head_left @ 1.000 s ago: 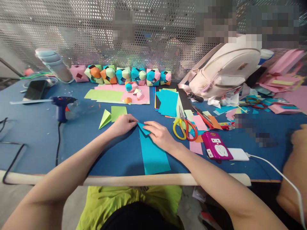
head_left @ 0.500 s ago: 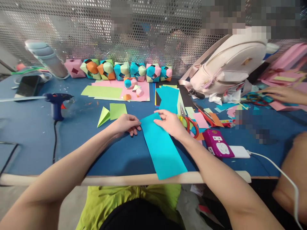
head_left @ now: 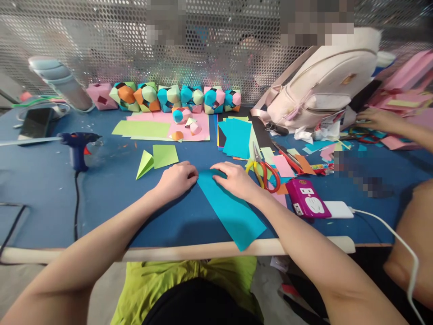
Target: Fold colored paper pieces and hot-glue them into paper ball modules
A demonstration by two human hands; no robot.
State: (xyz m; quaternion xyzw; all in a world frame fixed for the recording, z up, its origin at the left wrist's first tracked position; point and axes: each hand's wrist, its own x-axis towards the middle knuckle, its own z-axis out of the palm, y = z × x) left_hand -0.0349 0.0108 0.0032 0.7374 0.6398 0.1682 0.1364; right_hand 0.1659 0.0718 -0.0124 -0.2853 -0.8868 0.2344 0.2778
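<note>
A long strip of blue paper (head_left: 233, 212) lies slantwise on the blue table, its lower end reaching the front edge. At its upper left corner my left hand (head_left: 177, 179) is closed, fingertips pinching the paper. My right hand (head_left: 233, 179) grips the strip's upper edge, thumb and fingers bent on the paper. Left of the strip are a folded light green piece (head_left: 145, 163) and a green paper square (head_left: 165, 155). Scissors with yellow and red handles (head_left: 264, 174) lie just beyond my right hand.
Folded paper balls (head_left: 169, 97) line the back mesh. A glue gun (head_left: 77, 146) stands at left, near a phone (head_left: 35, 124) and bottle (head_left: 61, 81). On the right are a backpack (head_left: 314, 85), a purple power adapter (head_left: 307, 198) and another person's hand (head_left: 375, 119).
The folded-over top of the blue strip has been opened flat. Its lower end has swung right. Another person's hand has come in at the right.
</note>
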